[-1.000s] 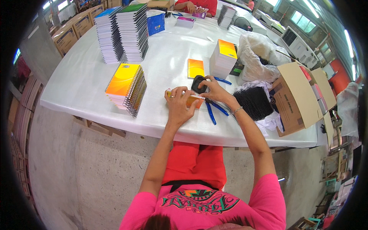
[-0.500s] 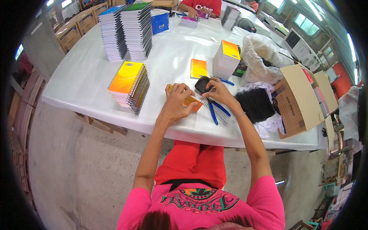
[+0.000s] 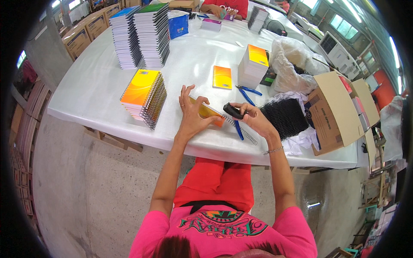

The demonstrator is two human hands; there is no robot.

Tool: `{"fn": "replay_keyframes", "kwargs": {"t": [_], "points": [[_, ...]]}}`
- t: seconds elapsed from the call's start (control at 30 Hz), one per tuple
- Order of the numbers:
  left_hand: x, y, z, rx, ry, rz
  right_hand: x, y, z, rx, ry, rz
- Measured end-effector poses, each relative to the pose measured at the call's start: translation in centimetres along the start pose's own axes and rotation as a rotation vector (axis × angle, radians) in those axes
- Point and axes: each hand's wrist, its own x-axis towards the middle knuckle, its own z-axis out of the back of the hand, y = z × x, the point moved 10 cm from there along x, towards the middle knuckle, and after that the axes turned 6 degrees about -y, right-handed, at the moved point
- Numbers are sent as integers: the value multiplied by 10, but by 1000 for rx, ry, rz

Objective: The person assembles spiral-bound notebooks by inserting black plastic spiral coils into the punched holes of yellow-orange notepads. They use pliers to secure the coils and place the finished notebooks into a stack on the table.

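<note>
My left hand (image 3: 192,112) grips a small orange-yellow notebook (image 3: 208,114), thumb on the near side and fingers over the far side. A thin metal spiral coil (image 3: 248,135) extends from the notebook's right end toward the table's near edge. Closed around a black rounded block (image 3: 233,111), my right hand (image 3: 254,120) holds it at the coil's start; its exact kind is unclear. Beneath that hand a blue handle (image 3: 239,130) shows, the rest of its tool hidden. Blue-handled pliers (image 3: 248,94) lie just beyond.
Coil-bound orange notebooks (image 3: 143,92) are stacked at left, taller blue and green stacks (image 3: 151,36) behind. Loose orange covers top a pile (image 3: 254,66); one booklet (image 3: 222,77) lies beside it. Black coils (image 3: 285,118) and an open carton (image 3: 333,116) are at right. A co-worker (image 3: 226,9) sits opposite.
My right hand has lifted and turned the black block, bringing it nearer the coil and notebook end. The pliers it covered now show. My left fingers have spread somewhat, still around the notebook.
</note>
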Motion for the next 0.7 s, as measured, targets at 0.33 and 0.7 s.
{"fn": "replay_keyframes", "kwargs": {"t": [0.33,0.7], "points": [[-1,25,-13,-180,84,184,-10,-30,0,76,30,-144],[-5,21,-20,-261,175,186,-18,-15,-2,325,161,-49]]}}
